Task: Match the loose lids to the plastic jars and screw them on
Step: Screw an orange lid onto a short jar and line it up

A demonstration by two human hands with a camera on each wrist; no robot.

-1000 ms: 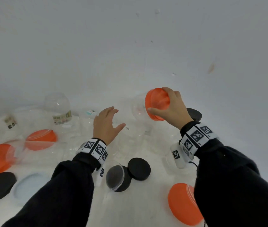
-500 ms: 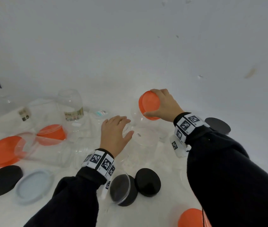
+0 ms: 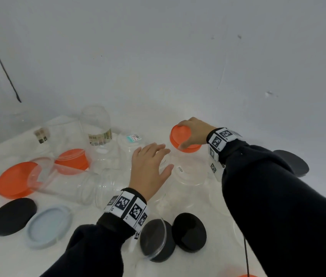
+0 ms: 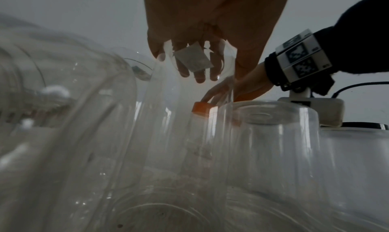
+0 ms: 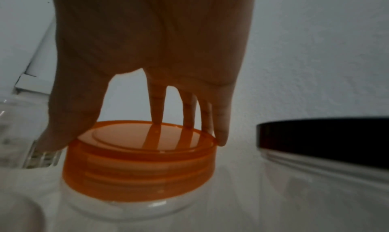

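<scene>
**Orange lid being held on a clear jar at the far right of the table**

A white table is being occupied by many clear plastic jars and loose lids. A long clear jar is lying on its side at the left, its open mouth toward a large orange lid lying flat. A tall labelled jar is standing upright at the far side. A black-lidded jar is standing just right of the work.

The capped jar is standing upright at the far right, and its orange lid is being gripped from above by the right hand, thumb and fingertips curled round the rim. The left hand is being held with fingers spread and relaxed over an upturned clear jar in the middle; whether it is touching cannot be told.

Nearer, a pale blue lid, a black lid at the left and a second black lid in the middle are lying flat. A second orange lid is lying behind the long jar.
</scene>
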